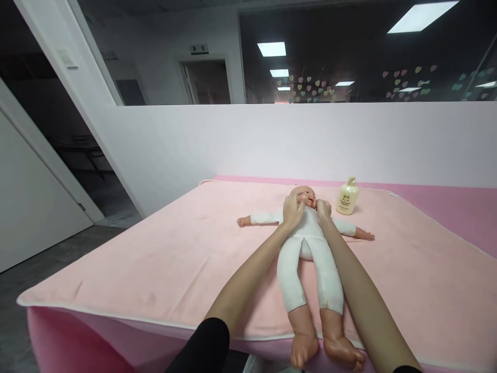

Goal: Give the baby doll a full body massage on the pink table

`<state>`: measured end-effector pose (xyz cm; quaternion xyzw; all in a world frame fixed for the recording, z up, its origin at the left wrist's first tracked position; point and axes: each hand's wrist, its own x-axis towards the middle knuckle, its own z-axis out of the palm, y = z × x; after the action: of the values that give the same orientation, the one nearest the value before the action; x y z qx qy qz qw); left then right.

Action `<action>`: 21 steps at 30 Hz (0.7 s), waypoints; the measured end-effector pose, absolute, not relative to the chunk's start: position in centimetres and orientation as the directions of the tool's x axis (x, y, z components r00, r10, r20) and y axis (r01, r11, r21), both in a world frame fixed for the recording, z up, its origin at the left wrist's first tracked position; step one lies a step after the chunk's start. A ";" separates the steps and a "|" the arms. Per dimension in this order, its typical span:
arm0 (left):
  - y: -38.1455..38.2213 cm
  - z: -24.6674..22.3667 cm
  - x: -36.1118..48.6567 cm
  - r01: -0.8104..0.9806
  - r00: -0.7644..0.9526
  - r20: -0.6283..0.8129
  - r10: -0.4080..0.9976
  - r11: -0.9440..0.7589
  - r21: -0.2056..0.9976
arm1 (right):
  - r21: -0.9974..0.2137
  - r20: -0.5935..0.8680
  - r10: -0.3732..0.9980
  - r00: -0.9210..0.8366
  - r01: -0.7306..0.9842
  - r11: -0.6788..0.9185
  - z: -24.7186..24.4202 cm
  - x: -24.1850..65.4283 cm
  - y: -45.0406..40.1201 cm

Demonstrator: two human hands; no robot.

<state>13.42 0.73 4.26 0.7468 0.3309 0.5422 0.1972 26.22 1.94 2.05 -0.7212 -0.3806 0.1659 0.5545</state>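
A baby doll [310, 228] with a white cloth body lies on its back on the pink blanket [155, 248]. Its head is at the far end and its bare feet reach the near edge. My left hand [293, 210] rests at the left side of the doll's head and neck, fingers partly spread against it. On the other side of the neck, my right hand [323, 208] is closed beside the doll's cheek and shoulder; whatever its fingers hold, if anything, is hidden. Both doll arms stretch out sideways on the blanket.
A pale yellow pump bottle [347, 198] stands beyond the doll's arm, to the right of its head. Behind the table rises a white wall [272, 140] with windows above. A door [34, 191] stands at the far left.
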 end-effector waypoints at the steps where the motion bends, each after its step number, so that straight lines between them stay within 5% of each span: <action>1: 0.8 4.3 13.9 0.298 0.224 0.687 0.691 -0.720 0.627 | -0.932 0.172 0.726 0.666 0.349 -0.099 1.9 26.1 1.9; 7: 2.3 4.0 16.0 0.391 0.282 0.713 0.642 -0.755 0.526 | -0.876 0.257 0.758 0.600 0.475 -0.080 1.1 25.2 1.6; 13: 3.8 3.3 16.3 0.350 0.166 0.669 0.724 -0.678 0.647 | -0.744 0.470 0.768 0.434 0.663 0.081 1.0 24.2 1.7; 21: 4.4 3.5 15.3 0.381 0.079 0.622 0.779 -0.600 0.703 | -0.709 0.437 0.758 0.483 0.704 -0.039 3.0 24.0 3.3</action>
<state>15.31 4.38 3.53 0.7113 0.4076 0.5424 0.1836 24.02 3.32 3.05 -0.7203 -0.5074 0.0289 0.4721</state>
